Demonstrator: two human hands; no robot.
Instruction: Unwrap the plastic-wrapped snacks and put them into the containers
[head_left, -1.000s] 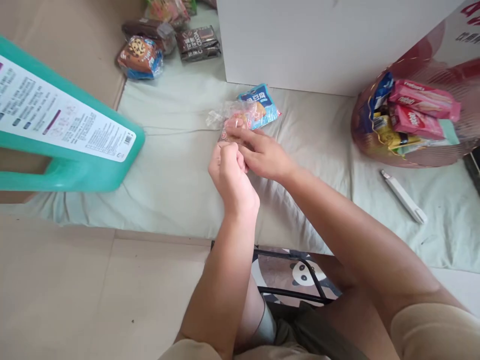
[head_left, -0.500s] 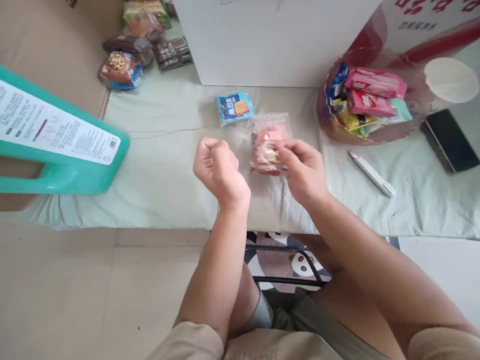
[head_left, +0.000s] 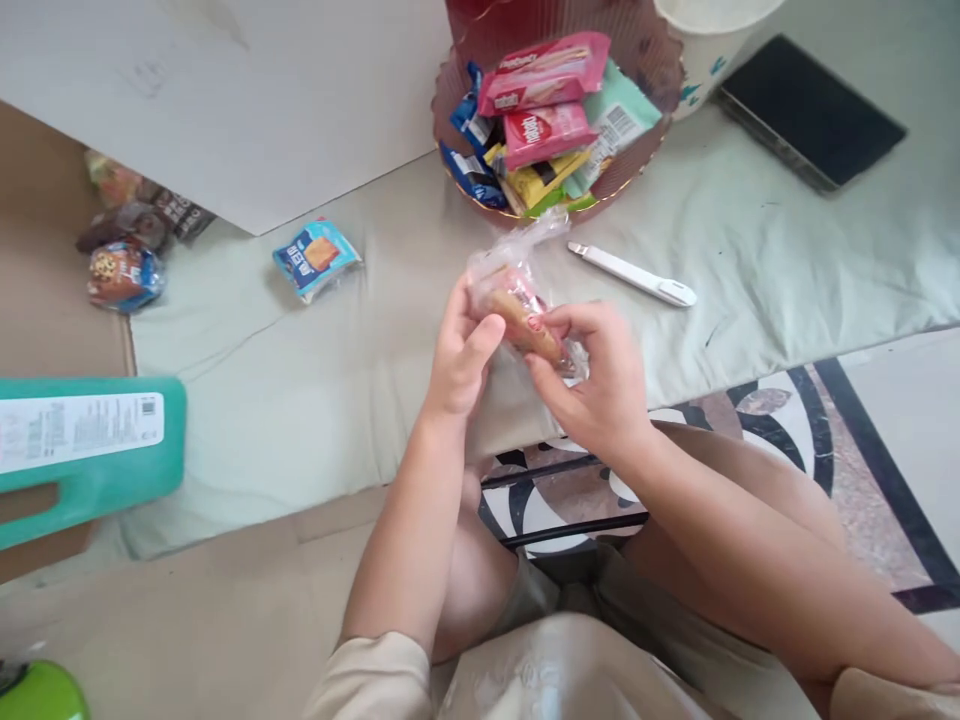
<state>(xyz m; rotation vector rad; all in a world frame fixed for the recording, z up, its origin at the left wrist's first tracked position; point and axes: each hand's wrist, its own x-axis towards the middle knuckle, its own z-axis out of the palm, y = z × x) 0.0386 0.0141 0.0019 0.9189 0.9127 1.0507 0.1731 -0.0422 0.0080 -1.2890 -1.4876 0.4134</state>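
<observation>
Between my two hands is a clear-wrapped snack packet (head_left: 517, 310), tan and pink inside, held tilted above the cloth. My left hand (head_left: 463, 350) grips its left side, thumb across the front. The thumb and fingers of my right hand (head_left: 596, 375) pinch its lower right edge. The packet's crinkled upper end points toward the basket. Just to the right lies a white utility knife (head_left: 632, 273) on the cloth. A blue snack packet (head_left: 316, 258) rests farther left, apart from both hands.
A clear pinkish basket (head_left: 660, 150) with several snack packets stands behind my hands. Beside it are a paper cup (head_left: 701, 70) and a black phone (head_left: 814, 110). A white box (head_left: 225, 110) stands at the back. To the left are a teal jug (head_left: 169, 440) and wrapped snacks (head_left: 124, 275).
My view has swung to the right. My left hand, a closed fist earlier, now grips the packet too. The packet has turned in my right hand and shows its side.
</observation>
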